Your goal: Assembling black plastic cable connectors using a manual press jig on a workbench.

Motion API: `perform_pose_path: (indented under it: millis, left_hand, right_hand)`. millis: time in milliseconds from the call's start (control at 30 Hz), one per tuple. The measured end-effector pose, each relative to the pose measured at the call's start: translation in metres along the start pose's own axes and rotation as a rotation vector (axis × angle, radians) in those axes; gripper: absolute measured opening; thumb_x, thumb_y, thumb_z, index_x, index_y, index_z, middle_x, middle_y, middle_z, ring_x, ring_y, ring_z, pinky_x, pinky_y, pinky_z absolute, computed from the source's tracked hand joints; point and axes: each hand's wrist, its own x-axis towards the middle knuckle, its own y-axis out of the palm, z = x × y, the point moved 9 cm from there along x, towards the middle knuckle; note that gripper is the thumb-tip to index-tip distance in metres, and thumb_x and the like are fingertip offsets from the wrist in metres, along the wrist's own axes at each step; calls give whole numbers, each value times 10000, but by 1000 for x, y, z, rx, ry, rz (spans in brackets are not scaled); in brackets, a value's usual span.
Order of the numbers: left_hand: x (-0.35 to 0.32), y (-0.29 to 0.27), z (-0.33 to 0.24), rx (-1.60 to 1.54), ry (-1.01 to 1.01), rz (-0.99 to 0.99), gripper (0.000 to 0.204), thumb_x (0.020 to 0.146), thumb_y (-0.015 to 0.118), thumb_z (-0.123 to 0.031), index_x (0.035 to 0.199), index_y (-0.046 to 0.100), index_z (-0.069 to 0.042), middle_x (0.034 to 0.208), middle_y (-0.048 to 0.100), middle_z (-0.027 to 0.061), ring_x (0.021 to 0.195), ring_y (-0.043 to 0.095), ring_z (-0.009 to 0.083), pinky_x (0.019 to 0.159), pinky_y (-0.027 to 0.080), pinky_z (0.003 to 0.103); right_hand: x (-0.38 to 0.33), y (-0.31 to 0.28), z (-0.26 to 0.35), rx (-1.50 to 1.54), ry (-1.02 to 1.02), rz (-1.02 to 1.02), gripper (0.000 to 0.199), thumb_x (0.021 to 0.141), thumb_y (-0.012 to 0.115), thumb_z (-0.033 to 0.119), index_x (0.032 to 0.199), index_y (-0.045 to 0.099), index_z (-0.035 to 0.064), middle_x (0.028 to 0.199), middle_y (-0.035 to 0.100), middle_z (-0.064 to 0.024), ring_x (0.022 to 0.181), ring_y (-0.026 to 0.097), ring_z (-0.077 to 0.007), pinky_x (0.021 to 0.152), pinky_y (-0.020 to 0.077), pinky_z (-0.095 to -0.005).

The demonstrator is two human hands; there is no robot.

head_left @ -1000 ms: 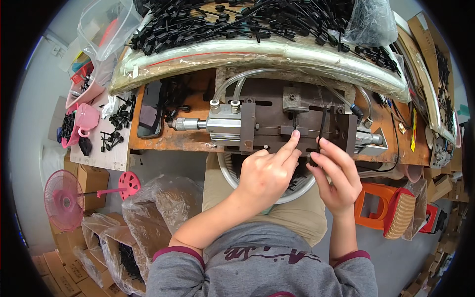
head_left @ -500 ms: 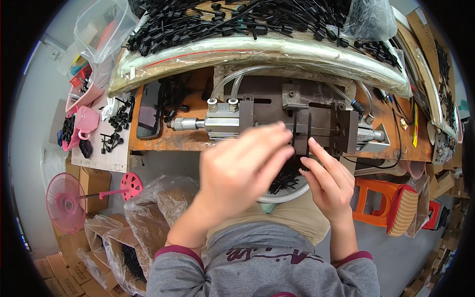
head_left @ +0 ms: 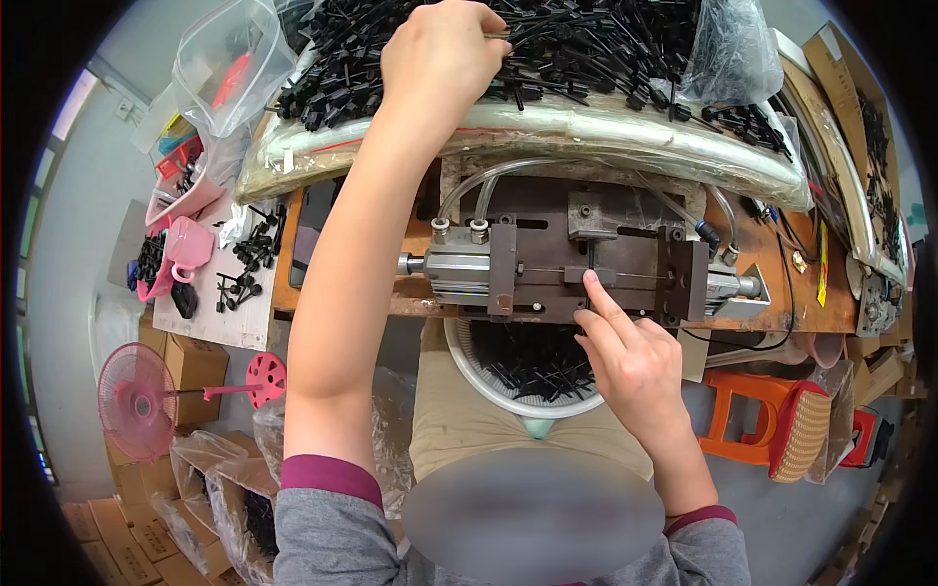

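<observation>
My left hand [head_left: 440,61] reaches far forward over a heap of black stemmed plastic parts [head_left: 586,59]. Its thumb and fingers are closed at the tips; what they hold, if anything, I cannot make out. My right hand [head_left: 637,363] is at a dark metal clamping fixture [head_left: 542,249]. Its index fingertip presses a thin black stemmed part [head_left: 591,256] at the small centre block, with the thumb just below and the other fingers curled. The hand covers the part's near end. Slim rods reach the block from both sides.
Silver air cylinders [head_left: 459,272] with clear hoses [head_left: 489,174] flank the fixture. A white basket [head_left: 471,376] of black parts sits below the bench edge. A plastic-wrapped ledge [head_left: 547,122] borders the heap. An orange stool [head_left: 733,396] stands right, a pink fan [head_left: 137,400] left.
My left hand has moved from the fixture up and forward to the heap. My right hand stays at the fixture, its index fingertip now on the centre block area. The basket has come into fuller view.
</observation>
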Motion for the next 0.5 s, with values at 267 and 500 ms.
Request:
perform_pose_path:
  millis: [267,500]
  left_hand:
    - [23,38,10,141,73,98,238,728,811,-264,895,750,-106,900,720,103,801,707,245,698,568,358]
    - [27,-7,-4,-218,49,-2,230,781,737,-149,959,719,-6,843,719,156,756,707,241,686,545,345]
  right_hand:
    - [-3,2,0,23,45,9,137,731,662,21,868,660,24,1261,629,-137,479,544,-142,533,465,-253]
    - [1,-10,-1,112,71,-5,176,762,726,81,918,671,20,1215,652,-127,521,592,-156,535,490,-257]
